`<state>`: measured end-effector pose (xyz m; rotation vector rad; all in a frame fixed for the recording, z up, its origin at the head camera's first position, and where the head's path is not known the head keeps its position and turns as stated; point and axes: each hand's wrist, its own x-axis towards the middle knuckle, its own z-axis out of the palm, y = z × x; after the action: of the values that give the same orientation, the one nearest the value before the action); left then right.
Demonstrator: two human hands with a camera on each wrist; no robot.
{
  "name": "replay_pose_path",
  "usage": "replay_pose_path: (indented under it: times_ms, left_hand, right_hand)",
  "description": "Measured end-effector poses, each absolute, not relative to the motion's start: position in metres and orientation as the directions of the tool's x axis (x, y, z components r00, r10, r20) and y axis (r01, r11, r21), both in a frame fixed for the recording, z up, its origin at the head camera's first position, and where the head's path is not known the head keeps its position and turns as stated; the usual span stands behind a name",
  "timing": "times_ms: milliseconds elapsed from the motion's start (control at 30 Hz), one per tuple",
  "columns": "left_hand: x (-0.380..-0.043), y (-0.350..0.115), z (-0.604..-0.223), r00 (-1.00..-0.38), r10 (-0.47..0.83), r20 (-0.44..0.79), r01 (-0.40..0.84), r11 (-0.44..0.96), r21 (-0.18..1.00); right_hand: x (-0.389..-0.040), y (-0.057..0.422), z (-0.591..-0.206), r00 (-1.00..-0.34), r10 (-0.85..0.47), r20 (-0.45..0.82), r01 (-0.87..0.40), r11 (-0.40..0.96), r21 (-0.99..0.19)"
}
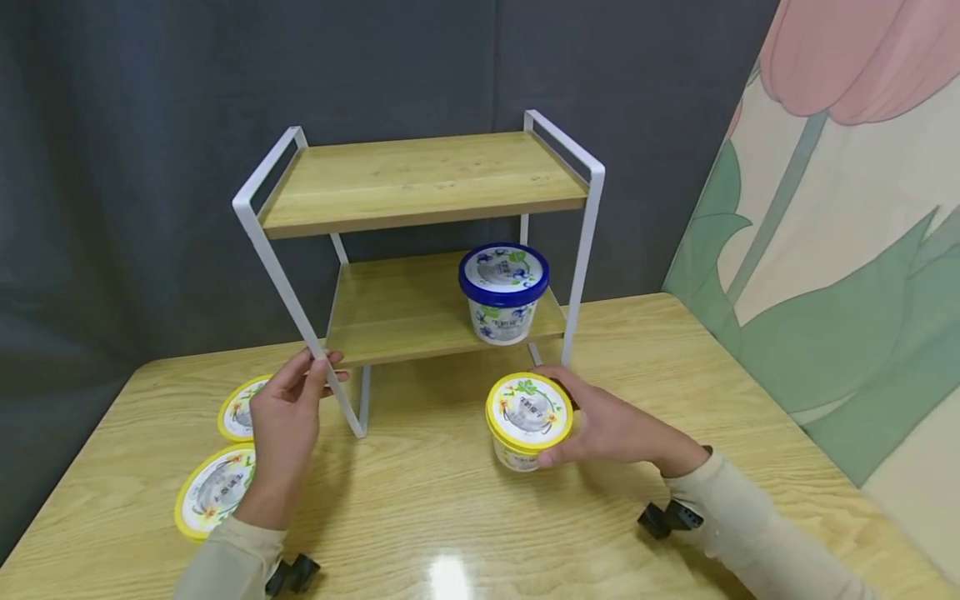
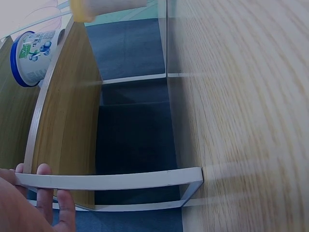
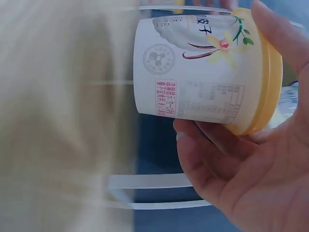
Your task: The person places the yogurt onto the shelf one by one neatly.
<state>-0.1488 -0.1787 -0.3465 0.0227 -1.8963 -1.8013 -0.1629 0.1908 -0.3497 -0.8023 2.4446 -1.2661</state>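
My right hand (image 1: 611, 421) grips a white tub with a yellow lid (image 1: 528, 412), thumb on the near side and fingers behind. In the right wrist view the tub (image 3: 193, 72) shows a vanilla flower and printed text, held off the table. With my left hand (image 1: 288, 421) I hold the white left front leg of a two-tier wooden shelf rack (image 1: 427, 179), fingers wrapped round it at the lower board. A blue-lidded tub (image 1: 504, 292) stands at the right front of that lower board; the left wrist view shows the tub (image 2: 36, 58) on the board too.
Two more yellow-lidded tubs, a farther one (image 1: 242, 412) and a nearer one (image 1: 213, 492), stand left of my left hand, which partly hides them. The rack stands on a wooden table (image 1: 420, 525) before a dark curtain (image 1: 150, 208). At right is a tulip-patterned wall (image 1: 847, 275).
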Motion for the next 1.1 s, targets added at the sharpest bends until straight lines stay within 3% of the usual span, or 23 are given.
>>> replay_pose_path:
  times_ms: [400, 667, 1100]
  left_hand:
    - [-0.149, -0.179, -0.343, -0.862, -0.360, 0.358, 0.339, 0.116, 0.934]
    - [-0.150, -0.178, -0.344, -0.867, -0.360, 0.344, 0.324, 0.117, 0.939]
    - [-0.149, -0.178, -0.350, -0.862, -0.371, 0.345, 0.329, 0.107, 0.938]
  right_hand:
    - [-0.145, 0.197, -0.277, -0.840, -0.532, 0.104, -0.392, 0.464, -0.794]
    - [-0.142, 0.194, -0.216, -0.805, -0.545, 0.236, -0.511, 0.434, -0.742]
    - [-0.150, 0.183, -0.155, -0.786, -0.476, 0.394, -0.504, 0.125, -0.855]
